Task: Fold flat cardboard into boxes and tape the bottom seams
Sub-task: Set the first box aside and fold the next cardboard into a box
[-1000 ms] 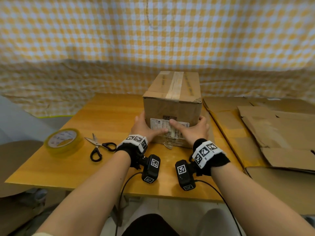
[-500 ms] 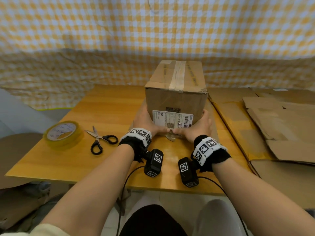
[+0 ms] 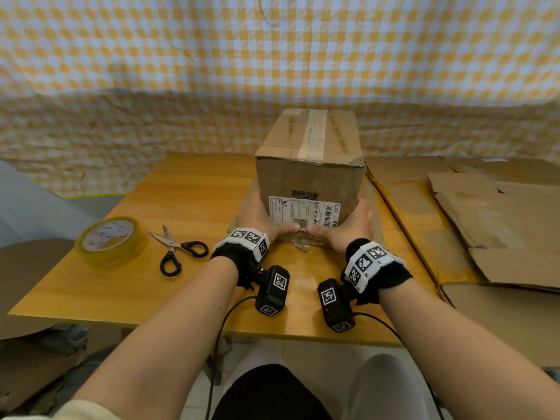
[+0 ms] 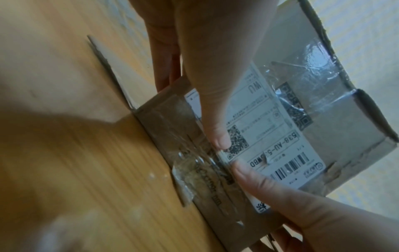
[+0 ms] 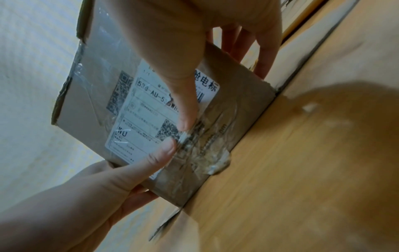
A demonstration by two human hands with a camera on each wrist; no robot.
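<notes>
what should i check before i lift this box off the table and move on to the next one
1. Top seam taped: ok, a tape strip runs along the top of the box.
2. Tape end pressed down on the near face: not ok, it looks crinkled and partly loose by the shipping label.
3. Two-handed hold: ok, left hand and right hand grip the lower corners, thumbs on the near face.
4. Flaps under the box: cannot tell, hidden.
5. Tape roll and scissors within reach: ok, left of the box.
6. Flat cardboard ready: ok, stacked to the right.
</notes>
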